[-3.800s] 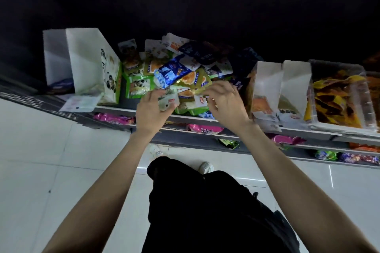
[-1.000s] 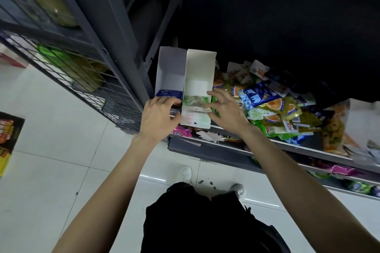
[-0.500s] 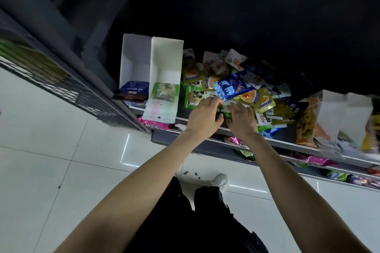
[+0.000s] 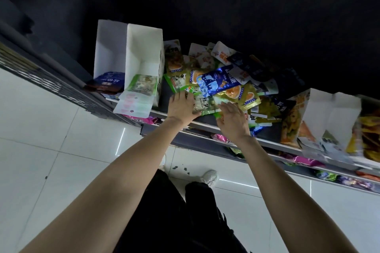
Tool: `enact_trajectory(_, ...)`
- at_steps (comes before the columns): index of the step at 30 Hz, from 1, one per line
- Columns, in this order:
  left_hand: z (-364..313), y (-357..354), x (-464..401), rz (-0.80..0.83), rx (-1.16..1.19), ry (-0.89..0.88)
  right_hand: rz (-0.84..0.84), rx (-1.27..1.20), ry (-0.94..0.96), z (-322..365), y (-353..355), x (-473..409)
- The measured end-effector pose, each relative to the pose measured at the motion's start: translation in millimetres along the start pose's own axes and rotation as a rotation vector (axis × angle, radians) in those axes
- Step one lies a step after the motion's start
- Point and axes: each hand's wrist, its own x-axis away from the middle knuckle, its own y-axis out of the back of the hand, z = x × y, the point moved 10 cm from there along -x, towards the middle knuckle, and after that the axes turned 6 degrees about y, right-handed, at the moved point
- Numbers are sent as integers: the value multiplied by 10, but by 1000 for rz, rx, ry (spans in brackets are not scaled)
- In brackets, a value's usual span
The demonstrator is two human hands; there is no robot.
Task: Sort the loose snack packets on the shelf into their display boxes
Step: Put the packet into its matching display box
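A heap of loose snack packets (image 4: 224,80) lies on the shelf, with a shiny blue packet (image 4: 218,82) on top. My left hand (image 4: 182,107) grips a pale green packet (image 4: 202,104) at the heap's front edge. My right hand (image 4: 231,118) lies flat, fingers straight, on the packets just right of it. Left of the heap stands a white display box (image 4: 144,51) with a green packet (image 4: 143,85) inside. Another white box (image 4: 109,47) further left holds dark blue packets (image 4: 109,82).
White display boxes (image 4: 329,117) with orange packets stand at the right of the shelf (image 4: 273,142). Lower shelves hold pink and green packets (image 4: 300,159). A grey wire rack (image 4: 41,80) stands at left. White tiled floor (image 4: 61,150) lies below, my shoes on it.
Both hands have left the white box, where a green packet now lies, and moved right to the heap. My left hand has closed on a pale green packet at the front.
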Motion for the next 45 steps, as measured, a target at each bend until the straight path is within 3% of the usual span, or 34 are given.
enact_trajectory(3, -8, -1, -40, 74, -34, 50, -10, -25, -8, 6, 4, -9)
enact_trajectory(7, -100, 278, -71, 9, -106, 4, -179, -266, -91, -11, 231, 76)
enact_trajectory(11, -77, 567, 17, 103, 138, -52, -369, -564, -235, -70, 418, 317)
enact_trajectory(14, -63, 952, 282, 67, 201, -137, -458, -704, -266, -64, 503, 493)
enact_trajectory(19, 162, 1480, 838, -7, 388, -181, -340, -1058, -249, 158, 526, 570)
enact_trajectory(22, 426, 1703, 1045, -120, 584, -178, -363, -1246, -230, 327, 709, 583)
enact_trajectory(26, 874, 1872, 1148, -328, 745, -115, -440, -1063, -94, 700, 1171, 486)
enact_trajectory(29, 1370, 1855, 1120, -488, 684, 11, -562, -953, -32, 962, 1459, 332)
enact_trajectory(32, 1676, 1580, 1032, -364, 521, 81, -637, -821, -14, 1150, 1539, 78)
enact_trajectory(34, 1612, 1375, 1024, -185, 449, -10, -651, -707, 7, 1289, 1529, -110)
enact_trajectory(36, 1505, 1269, 1054, -107, 348, -107, -682, -570, 39, 1453, 1554, -259)
enact_trajectory(38, 1465, 1245, 1051, -128, 246, -154, -652, -388, 103, 1689, 1566, -391)
enact_trajectory(41, 1467, 1178, 1031, -171, 87, -184, -459, -145, 230, 2067, 1367, -584)
enact_trajectory(45, 1456, 1185, 1036, -308, 35, -251, -317, 83, 318, 2322, 1006, -678)
